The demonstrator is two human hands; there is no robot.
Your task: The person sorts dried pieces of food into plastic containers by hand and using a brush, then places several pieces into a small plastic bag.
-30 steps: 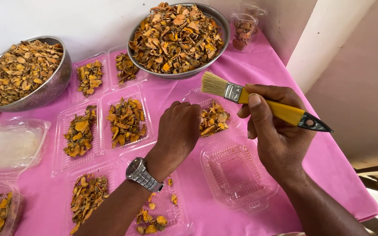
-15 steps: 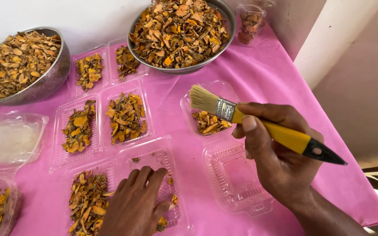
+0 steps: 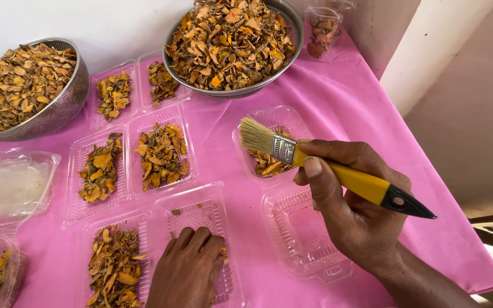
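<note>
brush [image 3: 338, 171]: yellow handle with a black tip, pale bristles, held up over the pink tablecloth [image 3: 372, 108]
where it sits: bristles hang right above the small clear tray [image 3: 269, 145] that has a few orange dried chips in it, just past the empty tray [image 3: 303, 231]
which way it points: long axis runs on a slant, bristle end up and to the left, black tip down to the right, pretty much flat over the table
right hand [image 3: 355, 205]: fingers wrapped around the brush handle, thumb pressed along the side near the metal band
left hand [image 3: 189, 268]: lying flat, fingers spread down into a nearly empty tray [image 3: 198, 228], not gripping anything as far as i can see
what looks done: four trays near the back left are filled with chips [image 3: 161, 154], plus one by the left hand and another at the bottom left corner
what looks left: the tray under the left hand only has crumbs, the one under the right wrist is bare, and the tray under the bristles is maybe half full
supply: two metal bowls [image 3: 58, 108] at the back are heaped, so my guess is plenty of filling to go
extra: a cup [image 3: 320, 34] of darker pieces in the far corner
</note>
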